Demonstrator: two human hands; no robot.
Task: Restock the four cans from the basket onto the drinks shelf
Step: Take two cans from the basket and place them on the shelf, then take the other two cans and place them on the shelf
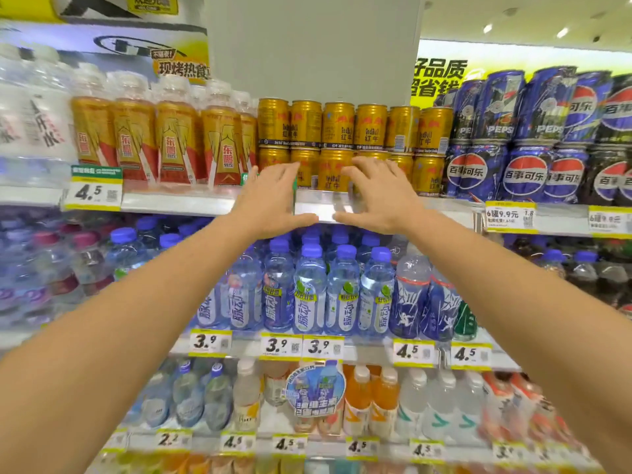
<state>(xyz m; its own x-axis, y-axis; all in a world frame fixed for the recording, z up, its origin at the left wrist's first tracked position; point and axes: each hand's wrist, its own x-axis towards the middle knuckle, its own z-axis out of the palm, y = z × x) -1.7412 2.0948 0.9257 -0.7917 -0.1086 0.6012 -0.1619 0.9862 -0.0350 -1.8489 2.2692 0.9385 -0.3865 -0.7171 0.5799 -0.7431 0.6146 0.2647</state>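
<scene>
The cans are stacked in two tiers on the drinks shelf, at 12 o'clock in the view. At 9 o'clock from them, on the same shelf, a row of bottles is stood; at 3 o'clock, wrapped can packs are piled two high. Behind and above the cans a pillar is set. Before the lower tier the left hand is held at 9 o'clock of one can and the right hand at 3 o'clock, both thumbs lying before the shelf's front edge. On the shelf below, at 6 o'clock, lower bottles are ranged, with price tags fixed along its edge.
</scene>
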